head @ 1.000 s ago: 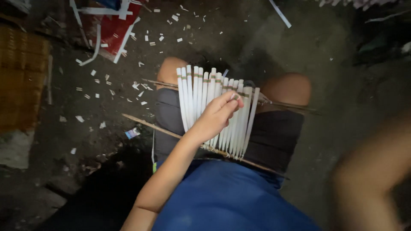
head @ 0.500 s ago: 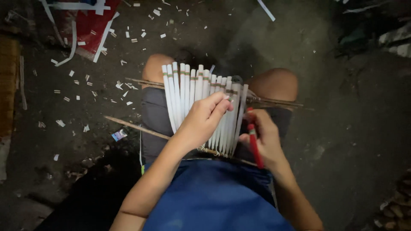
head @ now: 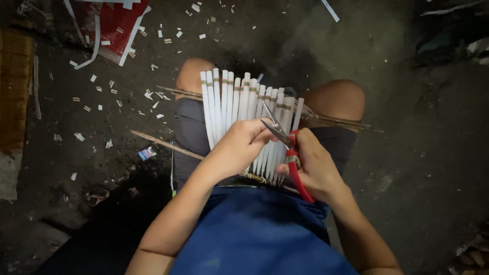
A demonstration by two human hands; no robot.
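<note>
Both our hands meet over the lap: our left hand [head: 239, 147] lies curled on the row of white paper sticks with thin green-and-red bands [head: 244, 112], fingers pressed together and pinning it down, while our right hand [head: 316, 165] grips the red-handled scissors [head: 291, 153], blades parted and tips pointing up at the sticks.

That row rests across our thighs, tied to two thin brown bamboo slats [head: 336, 120], one near the knees and one near the waist. We judge the mat well along: the sticks sit side by side in a full band, though their upper ends stand uneven, taller on the left and stepping lower to the right. Small white paper offcuts [head: 97, 91] litter the dark floor [head: 417, 153] to our left, which suggests trimming is under way and not finished.

At the top left lies a flat red sheet with white strips [head: 114, 23] on it. Near our left thigh sits a small crumpled blue-and-white wrapper [head: 147, 153].
</note>
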